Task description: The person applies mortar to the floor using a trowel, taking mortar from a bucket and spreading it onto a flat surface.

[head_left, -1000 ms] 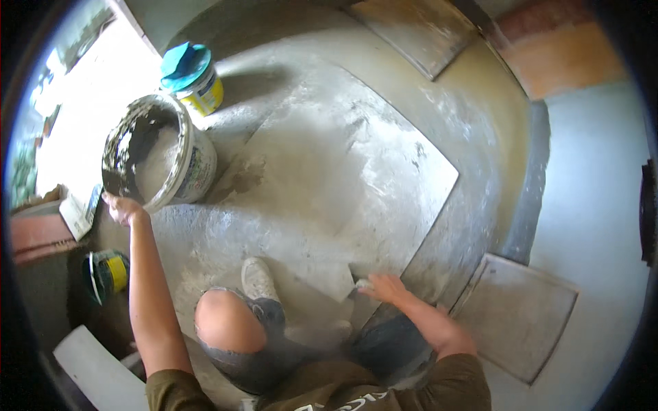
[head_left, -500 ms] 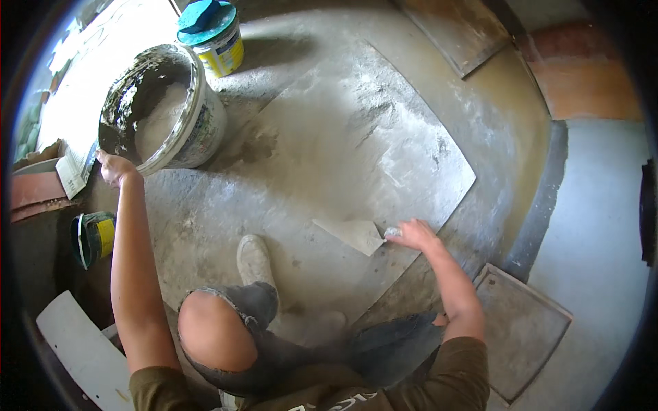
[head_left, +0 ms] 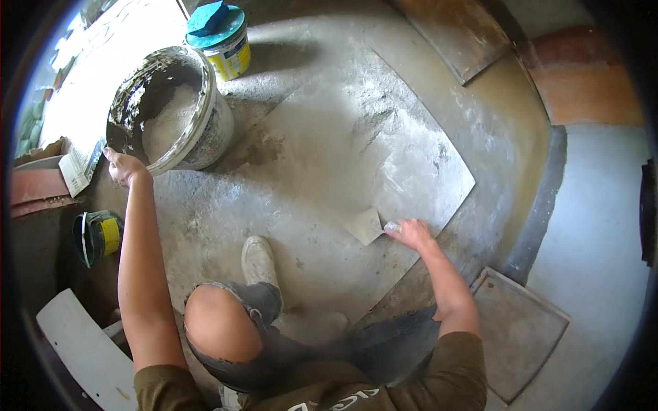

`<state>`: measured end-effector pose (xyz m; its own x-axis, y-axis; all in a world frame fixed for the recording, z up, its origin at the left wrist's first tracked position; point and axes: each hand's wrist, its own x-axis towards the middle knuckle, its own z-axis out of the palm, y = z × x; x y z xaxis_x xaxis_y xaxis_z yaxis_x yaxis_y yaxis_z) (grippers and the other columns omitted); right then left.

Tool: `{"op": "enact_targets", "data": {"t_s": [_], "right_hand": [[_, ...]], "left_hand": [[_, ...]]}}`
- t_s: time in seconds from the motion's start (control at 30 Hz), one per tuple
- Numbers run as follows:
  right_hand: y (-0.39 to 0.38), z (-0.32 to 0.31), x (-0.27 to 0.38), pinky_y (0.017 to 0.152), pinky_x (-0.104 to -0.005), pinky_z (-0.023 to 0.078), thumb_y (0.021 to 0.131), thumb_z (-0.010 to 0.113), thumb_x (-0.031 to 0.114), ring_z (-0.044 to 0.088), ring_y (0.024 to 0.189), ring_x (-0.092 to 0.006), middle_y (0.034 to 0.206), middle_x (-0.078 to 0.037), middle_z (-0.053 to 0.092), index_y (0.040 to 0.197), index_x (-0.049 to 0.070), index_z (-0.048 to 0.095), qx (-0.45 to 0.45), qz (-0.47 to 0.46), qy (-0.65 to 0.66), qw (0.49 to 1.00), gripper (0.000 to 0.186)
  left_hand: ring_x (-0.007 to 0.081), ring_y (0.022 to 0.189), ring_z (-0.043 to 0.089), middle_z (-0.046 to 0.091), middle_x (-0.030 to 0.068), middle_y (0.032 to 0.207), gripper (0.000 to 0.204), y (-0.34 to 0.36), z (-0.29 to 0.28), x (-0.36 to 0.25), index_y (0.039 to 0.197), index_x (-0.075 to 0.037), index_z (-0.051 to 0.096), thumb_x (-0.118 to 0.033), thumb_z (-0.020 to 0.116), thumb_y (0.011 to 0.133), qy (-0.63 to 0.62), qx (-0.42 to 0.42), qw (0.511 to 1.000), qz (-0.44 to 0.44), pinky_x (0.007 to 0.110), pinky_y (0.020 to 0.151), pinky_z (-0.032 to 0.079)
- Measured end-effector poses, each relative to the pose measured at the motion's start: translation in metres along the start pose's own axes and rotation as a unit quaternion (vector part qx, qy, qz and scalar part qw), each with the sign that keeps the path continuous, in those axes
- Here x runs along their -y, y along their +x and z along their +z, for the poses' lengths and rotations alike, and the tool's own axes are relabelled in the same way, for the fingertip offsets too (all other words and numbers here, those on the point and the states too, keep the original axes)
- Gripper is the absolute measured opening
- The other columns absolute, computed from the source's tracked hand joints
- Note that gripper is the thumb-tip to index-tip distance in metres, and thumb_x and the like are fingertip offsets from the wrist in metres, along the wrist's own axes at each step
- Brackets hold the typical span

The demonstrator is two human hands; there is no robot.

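Forward goes one trowel (head_left: 367, 227), right hand (head_left: 412, 234) clasping it, one printed bucket (head_left: 216, 130) leftward, rim pinched by the left hand (head_left: 127, 168)!

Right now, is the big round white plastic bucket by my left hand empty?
Not empty: pale, loose-looking material lies inside the bucket. How deep, I cannot tell.

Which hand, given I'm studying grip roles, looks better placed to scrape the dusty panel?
Probably the right hand: it holds the scraper over the panel, while the left hand holds the bucket by its rim.
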<state>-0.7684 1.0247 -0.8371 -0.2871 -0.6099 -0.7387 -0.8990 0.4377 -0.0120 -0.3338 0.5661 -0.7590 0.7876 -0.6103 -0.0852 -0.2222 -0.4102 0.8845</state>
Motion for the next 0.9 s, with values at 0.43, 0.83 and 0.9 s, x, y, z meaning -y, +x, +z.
{"op": "enact_targets", "data": {"t_s": [0.43,0.83,0.9], "right_hand": [[0.015,-0.019,-0.01,0.073,-0.0395,0.052,0.082,0.048,0.059,0.064,0.081,-0.0342,0.083,-0.018,0.066,0.104,0.002,0.059,0.017,0.033,0.057,0.998,0.062],[0.02,-0.022,0.031,0.077,-0.0423,0.049,0.08,0.049,0.061,0.062,0.089,-0.034,0.092,-0.019,0.065,0.098,0.004,0.065,0.11,0.067,0.155,0.98,0.062],[0.036,-0.03,-0.005,0.072,-0.0417,0.05,0.078,0.052,0.06,0.063,0.083,-0.0341,0.088,-0.022,0.064,0.091,0.003,0.065,-0.097,0.041,0.173,0.979,0.06]], "left_hand": [[0.0385,0.108,0.051,0.054,0.0285,0.115,0.074,0.002,-0.002,0.0,0.109,0.011,0.055,-0.058,0.042,0.085,-0.012,-0.011,1.0,0.009,0.042,0.095,0.038],[0.0378,0.11,0.051,0.054,0.0273,0.116,0.077,0.006,0.005,0.011,0.112,0.009,0.055,-0.061,0.038,0.085,0.027,-0.004,0.999,0.039,0.041,0.096,0.037],[0.0377,0.109,0.052,0.055,0.0264,0.115,0.074,-0.007,0.012,0.0,0.112,0.008,0.055,-0.06,0.039,0.086,0.031,0.012,0.999,-0.01,0.041,0.095,0.038]]}}
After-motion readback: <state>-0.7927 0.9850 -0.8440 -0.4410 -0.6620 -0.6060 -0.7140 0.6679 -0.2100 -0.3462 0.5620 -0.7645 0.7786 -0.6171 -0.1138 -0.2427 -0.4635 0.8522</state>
